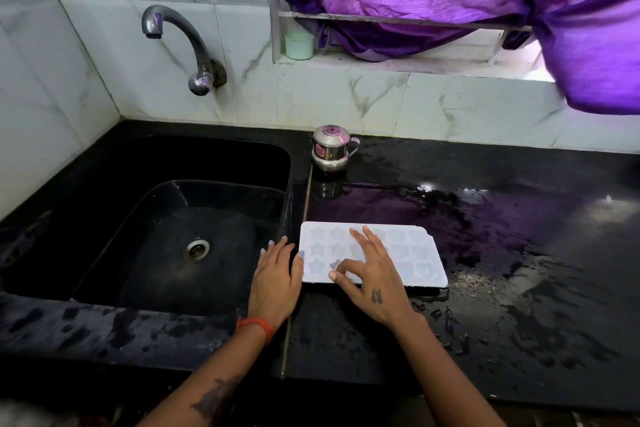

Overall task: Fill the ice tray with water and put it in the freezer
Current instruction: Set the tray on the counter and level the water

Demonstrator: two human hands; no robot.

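Flat on the wet bench's sink-side edge: ice tray (408,253), right hand (372,274) spread relaxed on it, left hand (275,274) touching its end, ungripped. Could skid or spill once lifted.

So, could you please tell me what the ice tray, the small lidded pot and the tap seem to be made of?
The ice tray looks like white, slightly translucent plastic or silicone with a matte finish and moulded star and heart cavities. The small lidded pot appears to be polished steel, since it mirrors the purple curtain. The tap looks like chromed metal, shiny but dulled in places.
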